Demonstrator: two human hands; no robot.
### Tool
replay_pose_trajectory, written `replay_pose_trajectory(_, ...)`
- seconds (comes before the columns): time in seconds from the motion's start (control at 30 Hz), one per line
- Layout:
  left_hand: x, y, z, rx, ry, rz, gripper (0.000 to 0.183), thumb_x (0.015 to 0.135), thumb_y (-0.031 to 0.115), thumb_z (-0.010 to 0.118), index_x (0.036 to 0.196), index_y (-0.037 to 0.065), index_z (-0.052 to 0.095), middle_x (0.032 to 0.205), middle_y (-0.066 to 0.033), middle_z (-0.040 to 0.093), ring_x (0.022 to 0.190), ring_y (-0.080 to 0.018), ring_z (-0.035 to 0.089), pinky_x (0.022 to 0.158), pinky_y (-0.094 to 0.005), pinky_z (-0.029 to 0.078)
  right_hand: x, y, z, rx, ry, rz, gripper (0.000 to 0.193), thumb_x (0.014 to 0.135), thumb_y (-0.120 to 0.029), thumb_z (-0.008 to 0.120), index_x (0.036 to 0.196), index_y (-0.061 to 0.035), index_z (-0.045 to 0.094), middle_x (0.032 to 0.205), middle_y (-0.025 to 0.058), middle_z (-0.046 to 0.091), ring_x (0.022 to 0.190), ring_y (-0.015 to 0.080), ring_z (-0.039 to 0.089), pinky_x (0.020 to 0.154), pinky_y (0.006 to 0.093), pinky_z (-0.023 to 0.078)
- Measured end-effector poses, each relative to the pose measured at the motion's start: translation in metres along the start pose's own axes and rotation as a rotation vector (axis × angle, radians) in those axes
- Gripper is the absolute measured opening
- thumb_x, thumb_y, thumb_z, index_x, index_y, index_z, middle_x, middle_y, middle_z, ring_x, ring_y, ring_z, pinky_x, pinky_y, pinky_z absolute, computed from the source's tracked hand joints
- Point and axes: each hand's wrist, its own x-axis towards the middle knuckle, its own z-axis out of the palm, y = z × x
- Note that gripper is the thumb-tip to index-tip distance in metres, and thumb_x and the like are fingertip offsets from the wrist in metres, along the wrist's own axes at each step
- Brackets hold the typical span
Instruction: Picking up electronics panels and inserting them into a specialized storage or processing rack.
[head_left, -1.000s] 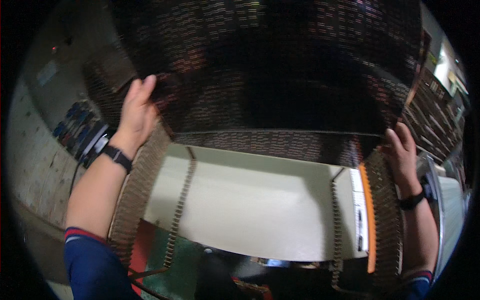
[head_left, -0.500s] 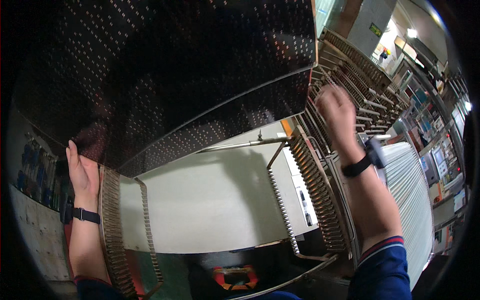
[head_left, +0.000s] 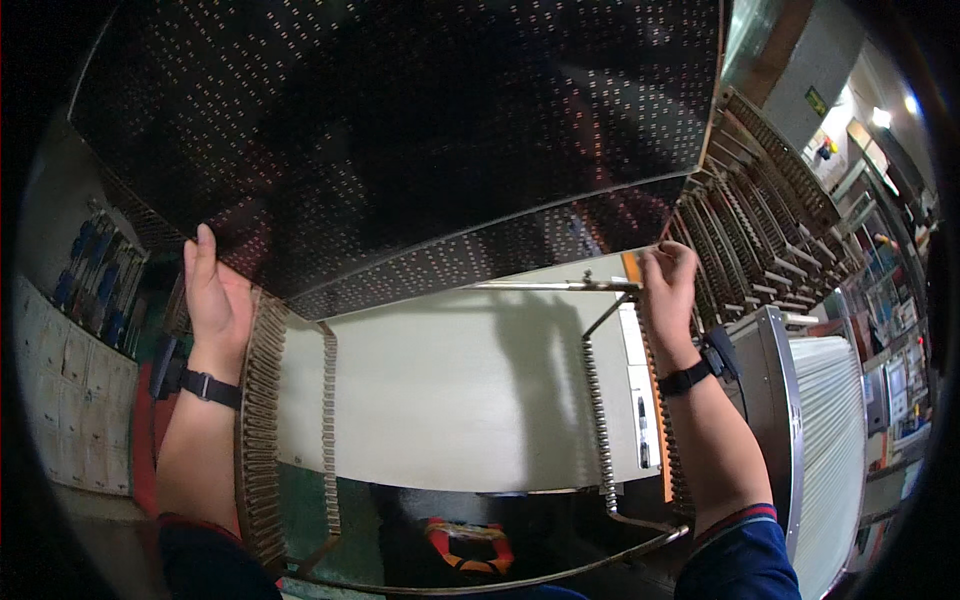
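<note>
A large glossy black panel (head_left: 450, 120) with rows of small metallic dots, like a circuit board panel, fills the upper view, tilted. A pale line sets off a strip along its lower edge. My left hand (head_left: 222, 315) grips its lower left edge, thumb upright and the other fingers partly hidden by the panel. At the lower right corner, my right hand (head_left: 672, 285) pinches the edge between thumb and bent fingers. Below the panel stands a metal rack with coiled-spring side rails, the left rail (head_left: 262, 430) beside my left forearm and the right rail (head_left: 600, 420) near my right forearm.
A white tabletop (head_left: 430, 400) lies under the rack, with a black pen (head_left: 642, 430) at its right. More slotted racks (head_left: 770, 220) stand at the right, above a ribbed pale stack (head_left: 825, 440). Lockers (head_left: 75, 390) line the left; a red-orange ring-shaped object (head_left: 468, 548) shows low down.
My right hand, blurred and apart from the panel before, now holds its lower right corner. The panel, my left hand and the surroundings sit farther right in view.
</note>
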Motion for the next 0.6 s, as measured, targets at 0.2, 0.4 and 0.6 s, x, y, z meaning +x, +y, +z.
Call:
replay_pose_trajectory(0.2,-0.001,0.007,0.003,-0.012,0.073,0.007,0.041,0.108,0.031,0.049,0.133,-0.002,0.049,0.134,-0.0202,0.06,0.121,-0.0307,0.061,0.108,-0.0457,0.048,-0.022,-0.034,0.028,-0.4,-0.406,-0.088,0.031,0.097,-0.026,0.067,0.105,0.0033,0.062,0.104,0.0221,0.071,0.097,0.0336,0.07,0.085,0.0378,0.053)
replay_pose_trajectory(0.4,0.001,0.004,-0.004,-0.019,0.103,-0.006,0.038,0.108,0.03,0.051,0.132,0.0,0.05,0.13,-0.0162,0.061,0.119,-0.028,0.061,0.108,-0.0449,0.048,-0.007,-0.03,0.038,-0.462,-0.396,0.025,0.032,0.097,-0.03,0.065,0.101,0.0021,0.067,0.087,0.0226,0.071,0.087,0.0383,0.071,0.076,0.0438,0.054)
replay_pose_trajectory(0.6,0.002,0.004,0.006,-0.044,0.071,0.003,0.035,0.107,0.024,0.052,0.137,0.005,0.046,0.134,-0.0121,0.058,0.121,-0.0251,0.059,0.107,-0.0446,0.049,-0.005,-0.024,0.041,-0.568,-0.426,-0.145,0.023,0.098,-0.017,0.058,0.099,0.0022,0.069,0.088,0.0278,0.069,0.089,0.0433,0.069,0.081,0.0451,0.055)
